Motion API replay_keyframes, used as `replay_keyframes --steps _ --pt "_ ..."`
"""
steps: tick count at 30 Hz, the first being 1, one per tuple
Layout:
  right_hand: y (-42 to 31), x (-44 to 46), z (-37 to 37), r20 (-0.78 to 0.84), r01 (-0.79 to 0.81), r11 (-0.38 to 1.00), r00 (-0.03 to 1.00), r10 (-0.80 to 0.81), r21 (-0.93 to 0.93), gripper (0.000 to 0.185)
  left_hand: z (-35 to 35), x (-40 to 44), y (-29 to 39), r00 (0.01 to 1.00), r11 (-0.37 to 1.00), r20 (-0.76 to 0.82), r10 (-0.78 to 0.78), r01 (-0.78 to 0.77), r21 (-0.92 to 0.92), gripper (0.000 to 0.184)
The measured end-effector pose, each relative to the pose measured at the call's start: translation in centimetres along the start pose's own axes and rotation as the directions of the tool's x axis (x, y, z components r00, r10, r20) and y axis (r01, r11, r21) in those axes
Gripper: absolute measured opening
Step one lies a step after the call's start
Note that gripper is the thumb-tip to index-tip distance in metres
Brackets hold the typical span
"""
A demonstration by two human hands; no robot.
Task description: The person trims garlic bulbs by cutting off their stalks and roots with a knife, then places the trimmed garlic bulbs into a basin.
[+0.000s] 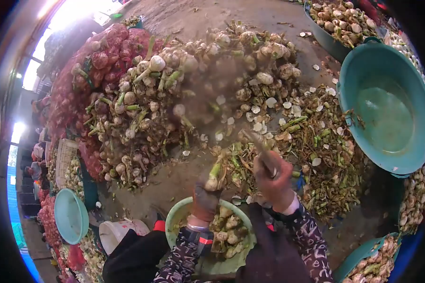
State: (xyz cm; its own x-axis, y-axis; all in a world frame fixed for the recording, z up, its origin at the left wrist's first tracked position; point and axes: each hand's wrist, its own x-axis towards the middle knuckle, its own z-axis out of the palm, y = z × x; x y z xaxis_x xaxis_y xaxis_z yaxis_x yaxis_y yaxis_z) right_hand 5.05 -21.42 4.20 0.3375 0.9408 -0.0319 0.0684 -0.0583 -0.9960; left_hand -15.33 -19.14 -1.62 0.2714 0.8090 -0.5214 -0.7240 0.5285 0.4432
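My left hand [205, 203] is closed round a garlic bulb [212, 183], its green stalk pointing up and away from me. In my right hand [275, 185] is a knife [265, 158], its blurred blade directed up and to the left. A gap separates the blade from the garlic. Just under my left hand stands a pale green basin [247, 221] with trimmed garlic bulbs [231, 231] inside. A large heap of garlic with stalks [170, 89] lies on the floor beyond both hands.
Cut stalks and peelings [330, 174] cover the floor at right. A big green tub [387, 108] stands there, near other tubs of garlic [344, 23]. Red mesh sacks [97, 61] lie at the left, with a small basin [71, 217] and a white bucket [120, 231].
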Motion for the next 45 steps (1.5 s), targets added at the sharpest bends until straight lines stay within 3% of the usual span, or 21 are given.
replay_keyframes --steps 1,2,3,4,6,7,8,10,11,12,13,15,18,21,23,25,28,30,33,36,45 --pt "2.5 -0.4 0.4 0.001 -0.003 1.000 1.000 0.003 -0.004 0.032 0.1 -1.0 0.0 1.000 1.000 -0.002 -0.003 0.003 -0.004 0.039" --pt "7.5 -0.7 0.9 0.426 0.247 0.894 0.902 -0.070 -0.375 0.029 0.0 -1.9 0.2 0.976 0.868 0.077 0.205 -0.218 0.446 0.039" --pt "10.7 -0.7 0.8 0.758 0.585 0.604 0.651 0.049 -0.542 0.026 0.9 -2.7 1.4 0.970 0.871 0.194 0.143 -0.217 0.441 0.045" --pt "12.1 -2.3 0.0 0.641 0.348 0.717 0.747 0.178 -0.604 0.027 1.2 -3.4 2.8 0.934 0.854 0.355 -0.041 -0.151 0.498 0.052" --pt "14.5 -4.2 -2.0 0.417 -0.123 0.789 0.794 0.442 -0.602 0.032 0.4 -2.3 5.2 0.529 0.611 0.663 -0.529 -0.305 0.731 0.068" --pt "14.5 -5.3 -2.4 0.304 -0.355 0.758 0.760 0.575 -0.547 0.035 2.3 -3.3 7.6 0.522 0.123 0.318 -0.792 -0.373 0.920 0.073" --pt "14.2 -6.0 -2.6 0.315 -0.366 0.758 0.747 0.585 -0.540 0.035 1.8 -2.3 8.3 0.557 -0.028 0.190 -0.808 -0.359 0.933 0.071" --pt "13.4 -4.7 -3.2 0.299 -0.280 0.747 0.789 0.537 -0.603 0.054 1.0 2.8 10.0 0.919 -0.243 0.209 -0.335 -0.299 0.923 0.069" --pt "13.4 -4.4 -3.2 0.295 -0.271 0.748 0.797 0.527 -0.606 0.054 -1.7 6.5 10.7 0.980 -0.214 0.199 -0.002 -0.194 0.957 0.069" --pt "13.6 -4.8 -3.2 0.351 -0.226 0.823 0.823 0.448 -0.521 0.048 -1.5 10.4 11.2 0.894 -0.209 0.316 0.317 -0.260 0.943 0.073" --pt "13.7 -4.7 -3.0 0.396 -0.178 0.885 0.843 0.363 -0.431 0.043 0.2 13.5 12.9 0.895 -0.197 0.302 0.329 -0.248 0.949 0.075" --pt "10.3 -3.5 -2.3 0.270 -0.295 0.727 0.789 0.551 -0.620 0.041 -2.2 22.4 14.2 0.728 -0.364 0.238 0.643 0.017 0.931 0.074" --pt "12.5 -4.1 -2.7 0.279 -0.246 0.725 0.807 0.521 -0.644 0.042 -0.9 25.6 14.6 0.790 -0.404 -0.031 0.612 0.347 0.847 0.072" --pt "13.7 -5.0 -3.3 0.326 -0.045 0.791 0.896 0.302 -0.610 0.048 -7.2 28.5 15.0 0.807 -0.117 0.070 0.586 -0.001 0.993 0.061" --pt "10.4 -4.4 -3.3 0.189 -0.317 0.822 0.875 0.446 -0.473 0.045 -6.4 25.2 14.2 0.812 0.025 0.034 0.583 -0.060 0.998 0.053" --pt "14.0 -4.2 -3.3 0.177 -0.315 0.783 0.865 0.470 -0.537 0.047 -4.5 19.2 13.0 0.943 0.471 -0.115 0.313 -0.049 0.881 0.040" --pt "9.2 -2.8 -2.3 0.204 -0.233 0.816 0.898 0.389 -0.529 0.045 -3.3 10.9 10.3 0.989 0.299 0.080 0.125 -0.114 0.948 0.037" --pt "4.3 -1.7 -0.8 0.220 -0.177 0.875 0.928 0.301 -0.451 0.043 -3.6 7.0 8.2 0.975 0.440 0.223 -0.009 -0.196 0.876 0.054" --pt "1.8 -1.3 0.8 0.311 0.073 0.843 0.943 0.115 -0.533 0.032 -0.3 2.6 6.2 0.933 0.325 0.344 -0.110 -0.293 0.899 0.055" --pt "1.3 -1.7 2.3 0.422 0.317 0.772 0.904 -0.071 -0.551 0.027 -3.4 1.7 4.8 0.939 0.355 0.322 -0.124 -0.261 0.898 0.047" --pt "3.1 -2.4 2.0 0.402 0.340 0.756 0.909 -0.112 -0.560 0.031 -2.9 0.5 1.3 0.972 0.590 0.213 -0.102 -0.114 0.799 0.032"
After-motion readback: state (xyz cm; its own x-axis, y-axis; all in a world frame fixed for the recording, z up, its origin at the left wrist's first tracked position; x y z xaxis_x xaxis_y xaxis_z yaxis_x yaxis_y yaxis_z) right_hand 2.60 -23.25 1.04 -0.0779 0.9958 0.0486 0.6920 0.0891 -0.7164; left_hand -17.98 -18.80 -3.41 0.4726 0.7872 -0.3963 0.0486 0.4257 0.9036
